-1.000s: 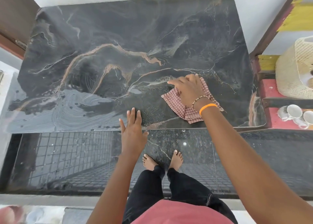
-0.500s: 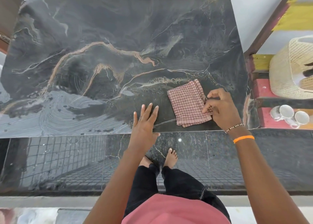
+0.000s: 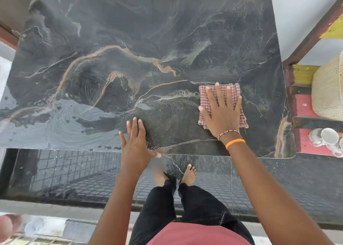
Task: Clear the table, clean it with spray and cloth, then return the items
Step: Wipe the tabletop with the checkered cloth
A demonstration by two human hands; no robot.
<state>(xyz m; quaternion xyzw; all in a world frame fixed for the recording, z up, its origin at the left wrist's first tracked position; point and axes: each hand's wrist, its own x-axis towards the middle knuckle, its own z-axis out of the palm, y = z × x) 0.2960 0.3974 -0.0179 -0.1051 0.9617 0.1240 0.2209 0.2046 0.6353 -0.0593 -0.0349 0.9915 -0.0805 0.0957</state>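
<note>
The dark marble table [image 3: 130, 31] with orange veins fills the upper view, with wet swirl marks at its near left. A red checked cloth [image 3: 234, 92] lies folded flat on the table's near right part. My right hand [image 3: 220, 111] presses flat on the cloth, fingers spread. My left hand [image 3: 136, 142] rests palm down on the table's near edge, fingers apart, holding nothing. No spray bottle is in view.
To the right stands a red and yellow shelf [image 3: 304, 103] carrying a woven basket [image 3: 326, 92] and white cups [image 3: 328, 137]. Below the table edge is a dark tiled floor [image 3: 74, 170] with my bare feet on it.
My right hand went from pinching the cloth's right edge to lying flat on top of it, and the cloth has moved right and farther from me. The left hand stayed at the near edge.
</note>
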